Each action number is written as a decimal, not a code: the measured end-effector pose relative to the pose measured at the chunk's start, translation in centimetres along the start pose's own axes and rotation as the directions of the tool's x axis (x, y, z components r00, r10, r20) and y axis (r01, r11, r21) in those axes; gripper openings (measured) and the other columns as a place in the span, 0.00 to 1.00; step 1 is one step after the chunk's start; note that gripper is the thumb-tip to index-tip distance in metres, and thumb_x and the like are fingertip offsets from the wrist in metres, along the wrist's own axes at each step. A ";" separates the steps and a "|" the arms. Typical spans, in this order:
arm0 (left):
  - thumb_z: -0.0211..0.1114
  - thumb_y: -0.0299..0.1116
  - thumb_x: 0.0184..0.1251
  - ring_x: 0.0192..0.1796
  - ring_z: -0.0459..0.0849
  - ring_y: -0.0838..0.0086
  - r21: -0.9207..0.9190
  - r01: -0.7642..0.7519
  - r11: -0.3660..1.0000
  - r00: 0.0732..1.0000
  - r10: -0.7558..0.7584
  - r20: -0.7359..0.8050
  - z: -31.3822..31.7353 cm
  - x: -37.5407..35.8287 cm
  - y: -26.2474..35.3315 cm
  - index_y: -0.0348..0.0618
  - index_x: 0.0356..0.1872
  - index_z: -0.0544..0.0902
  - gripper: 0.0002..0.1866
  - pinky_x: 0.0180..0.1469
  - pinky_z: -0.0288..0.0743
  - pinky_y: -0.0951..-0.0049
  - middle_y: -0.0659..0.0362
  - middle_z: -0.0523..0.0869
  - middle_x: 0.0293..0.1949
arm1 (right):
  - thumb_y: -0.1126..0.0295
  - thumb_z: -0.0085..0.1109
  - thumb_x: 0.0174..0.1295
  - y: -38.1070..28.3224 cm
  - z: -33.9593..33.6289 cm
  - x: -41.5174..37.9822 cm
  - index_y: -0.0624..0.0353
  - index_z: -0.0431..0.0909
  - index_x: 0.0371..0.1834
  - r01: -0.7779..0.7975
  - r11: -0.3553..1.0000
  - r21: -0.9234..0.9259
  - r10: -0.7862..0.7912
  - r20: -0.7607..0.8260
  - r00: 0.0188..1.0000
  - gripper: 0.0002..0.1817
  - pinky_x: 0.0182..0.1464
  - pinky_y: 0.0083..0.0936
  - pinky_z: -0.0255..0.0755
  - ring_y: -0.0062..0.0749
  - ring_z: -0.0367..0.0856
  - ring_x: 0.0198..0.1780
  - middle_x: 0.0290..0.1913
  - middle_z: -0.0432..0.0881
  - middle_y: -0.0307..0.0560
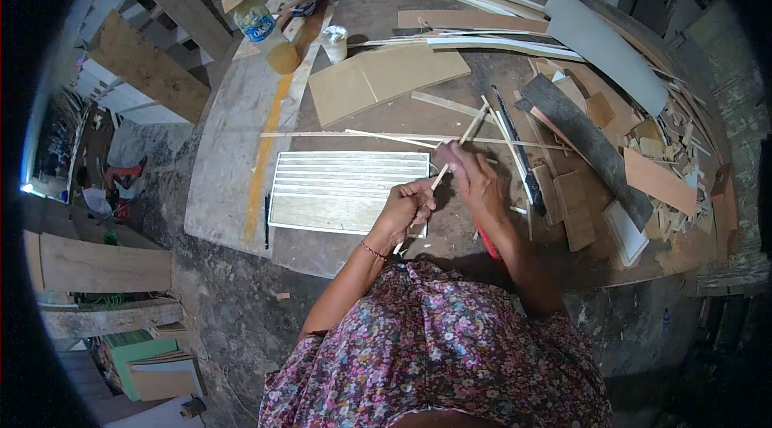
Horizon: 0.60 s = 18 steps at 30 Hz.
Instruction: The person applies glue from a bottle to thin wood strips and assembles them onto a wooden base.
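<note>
A thin wooden strip runs diagonally between my hands over the worktable. The fingers of my left hand are wrapped round its lower part. My right hand is at its upper part, partly blurred, so whether the fingers grip it is unclear. Left of my hands lies a pale rectangular panel with parallel strips along its upper half and a thin white border. Something red shows beside my right wrist. A long dark tool or bar lies right of my right hand, next to white strips.
The worktable holds a beige board, a white cup, a labelled bottle, a dark plank, a curved grey sheet and wood scraps. Several long strips lie at the back. Boards stand at the left.
</note>
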State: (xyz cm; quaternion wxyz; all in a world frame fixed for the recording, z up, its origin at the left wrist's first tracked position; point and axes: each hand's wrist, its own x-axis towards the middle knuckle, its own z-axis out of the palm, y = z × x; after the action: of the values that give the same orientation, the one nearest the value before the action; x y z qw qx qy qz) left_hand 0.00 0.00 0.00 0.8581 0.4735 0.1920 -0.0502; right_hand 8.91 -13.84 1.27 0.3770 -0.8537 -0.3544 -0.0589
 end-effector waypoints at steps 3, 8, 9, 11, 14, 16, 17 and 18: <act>0.50 0.22 0.60 0.15 0.65 0.85 0.085 -0.045 0.995 0.998 0.049 -0.040 1.1 0.0 -1.1 0.32 0.41 0.76 0.10 0.17 0.57 0.87 0.61 0.77 0.21 | 0.68 0.52 0.56 -0.9 -1.1 -1.9 0.50 0.70 0.52 0.001 0.999 -0.042 0.005 0.144 0.990 0.18 0.37 0.36 0.71 0.50 0.77 0.37 0.38 0.75 0.57; 0.49 0.21 0.60 0.16 0.64 0.86 0.192 -0.090 0.977 0.995 0.097 -0.026 0.9 0.3 -1.2 0.35 0.45 0.76 0.13 0.18 0.56 0.86 0.63 0.77 0.20 | 0.67 0.52 0.56 0.2 0.0 0.1 0.50 0.70 0.52 -0.087 0.993 -0.076 0.089 0.024 0.996 0.18 0.37 0.39 0.69 0.51 0.76 0.37 0.37 0.76 0.57; 0.49 0.20 0.59 0.16 0.64 0.86 0.217 -0.106 0.970 0.993 0.113 -0.022 1.0 0.6 -1.1 0.35 0.45 0.76 0.14 0.17 0.56 0.86 0.64 0.76 0.19 | 0.67 0.52 0.56 0.1 -0.2 0.6 0.49 0.70 0.52 -0.110 0.989 -0.096 0.111 0.006 0.994 0.18 0.38 0.39 0.69 0.51 0.76 0.38 0.37 0.76 0.57; 0.48 0.20 0.60 0.16 0.64 0.86 0.283 -0.129 0.950 0.991 0.137 -0.007 0.9 0.8 -0.5 0.36 0.46 0.76 0.14 0.18 0.56 0.86 0.64 0.76 0.19 | 0.65 0.50 0.57 -0.1 0.0 0.8 0.53 0.70 0.50 0.039 0.999 0.026 -0.037 -0.071 0.997 0.17 0.33 0.40 0.70 0.54 0.76 0.34 0.35 0.76 0.59; 0.47 0.21 0.61 0.16 0.63 0.87 0.365 -0.142 0.920 0.989 0.151 0.006 1.0 1.0 -0.2 0.36 0.46 0.76 0.14 0.19 0.57 0.86 0.65 0.76 0.19 | 0.67 0.51 0.58 0.6 0.6 1.0 0.57 0.71 0.50 0.016 0.970 0.244 0.007 -0.092 0.996 0.17 0.29 0.30 0.70 0.39 0.76 0.29 0.34 0.77 0.51; 0.48 0.22 0.62 0.16 0.64 0.86 0.399 -0.164 0.902 0.985 0.172 0.017 0.9 1.2 -0.4 0.36 0.46 0.76 0.13 0.19 0.58 0.85 0.65 0.76 0.19 | 0.67 0.51 0.59 -0.4 -0.7 1.5 0.59 0.70 0.52 -0.379 0.814 0.440 0.336 0.175 0.925 0.18 0.27 0.20 0.68 0.23 0.74 0.27 0.34 0.78 0.44; 0.48 0.23 0.62 0.16 0.64 0.86 0.414 -0.176 0.893 0.983 0.180 0.030 0.6 1.3 -0.7 0.36 0.46 0.75 0.13 0.19 0.59 0.85 0.65 0.76 0.19 | 0.67 0.51 0.59 0.2 -0.1 1.4 0.59 0.70 0.52 -0.381 0.749 0.542 0.340 0.180 0.923 0.18 0.26 0.17 0.66 0.19 0.72 0.27 0.34 0.77 0.42; 0.49 0.24 0.63 0.16 0.64 0.86 0.429 -0.189 0.883 0.981 0.189 0.043 0.4 1.3 -0.9 0.35 0.47 0.75 0.13 0.20 0.60 0.85 0.64 0.76 0.19 | 0.67 0.51 0.59 1.1 0.6 1.4 0.60 0.70 0.52 -0.378 0.673 0.636 0.344 0.184 0.921 0.18 0.25 0.14 0.65 0.15 0.70 0.27 0.33 0.77 0.40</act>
State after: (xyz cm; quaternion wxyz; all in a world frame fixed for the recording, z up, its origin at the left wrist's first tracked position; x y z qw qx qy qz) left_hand 1.07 -0.69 -0.99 0.7329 0.6679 0.1291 -0.0077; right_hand 10.56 -13.14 0.74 0.6490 -0.7187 -0.1854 0.1667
